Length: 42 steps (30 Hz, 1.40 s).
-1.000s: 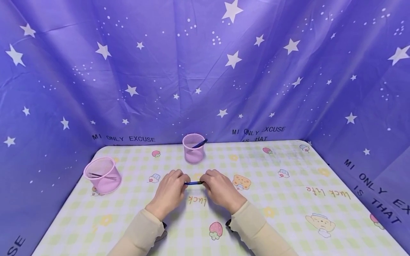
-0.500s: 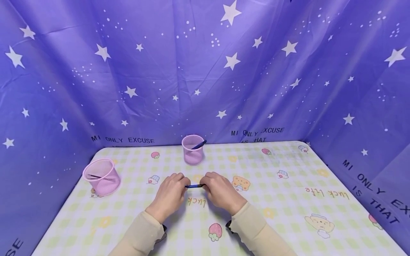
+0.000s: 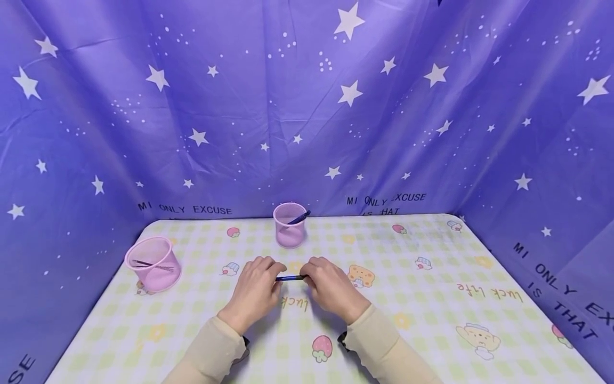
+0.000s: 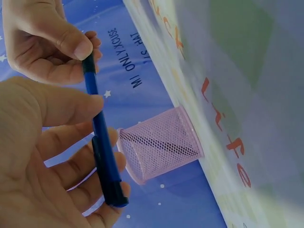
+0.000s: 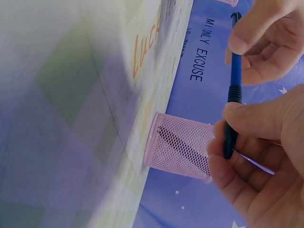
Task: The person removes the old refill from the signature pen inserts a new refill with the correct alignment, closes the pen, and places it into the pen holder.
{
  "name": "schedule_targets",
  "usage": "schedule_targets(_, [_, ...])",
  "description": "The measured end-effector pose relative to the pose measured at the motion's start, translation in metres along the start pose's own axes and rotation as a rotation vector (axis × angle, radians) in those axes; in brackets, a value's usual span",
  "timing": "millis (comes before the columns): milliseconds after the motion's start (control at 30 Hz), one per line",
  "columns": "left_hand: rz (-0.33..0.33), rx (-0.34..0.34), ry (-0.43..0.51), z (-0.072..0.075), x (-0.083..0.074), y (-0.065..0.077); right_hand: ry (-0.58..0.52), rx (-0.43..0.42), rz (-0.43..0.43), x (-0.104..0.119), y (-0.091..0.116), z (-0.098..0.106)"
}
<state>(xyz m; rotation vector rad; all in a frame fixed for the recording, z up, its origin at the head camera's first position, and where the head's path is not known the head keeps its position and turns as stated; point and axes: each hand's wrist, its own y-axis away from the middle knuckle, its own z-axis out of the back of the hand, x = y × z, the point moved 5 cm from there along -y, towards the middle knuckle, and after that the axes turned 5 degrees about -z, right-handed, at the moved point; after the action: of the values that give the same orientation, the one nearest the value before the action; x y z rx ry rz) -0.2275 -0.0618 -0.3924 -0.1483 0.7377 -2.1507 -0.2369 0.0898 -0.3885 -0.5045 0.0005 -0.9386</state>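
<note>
A blue ballpoint pen (image 3: 289, 278) with dark ends lies crosswise between both hands, over the table. My left hand (image 3: 253, 288) pinches its clip end; in the left wrist view the thumb presses the blue barrel (image 4: 101, 128), and the clip (image 4: 98, 161) runs past the fingers. My right hand (image 3: 332, 287) pinches the other end with thumb and fingers, at the ribbed dark grip (image 5: 234, 93) in the right wrist view. Beyond the hands stands a pink mesh pen cup (image 3: 290, 234) with a dark blue pen (image 3: 299, 217) leaning in it.
A second pink mesh cup (image 3: 160, 273) stands at the table's left, with thin dark sticks (image 3: 144, 263) inside. A checked cloth with printed pictures covers the table (image 3: 431, 298). Purple star-patterned curtains (image 3: 288, 106) hang around the back and sides.
My left index finger has lifted a little away from the thumb, baring more of the pen's left end. The right hand keeps its pinch, and both cups stay put.
</note>
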Motion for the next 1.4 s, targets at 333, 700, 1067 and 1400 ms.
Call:
schedule_targets(333, [0.028,-0.002,0.001,-0.0012,0.0004,0.0017,0.012,0.015,0.021,0.0034,0.0000,-0.0015])
schedule_targets(700, [0.044,0.007,0.001,-0.0016,0.0007,-0.0001,0.019,0.003,0.033,0.0047,0.0010,-0.0029])
schedule_targets(1067, [0.032,0.010,0.006,-0.0026,0.0001,0.0001,0.022,0.015,0.031,0.0052,0.0027,-0.0022])
schedule_targets(1400, [0.028,0.020,-0.007,-0.0027,-0.0010,0.0011,0.026,-0.008,0.029,0.0045,0.0040,-0.0024])
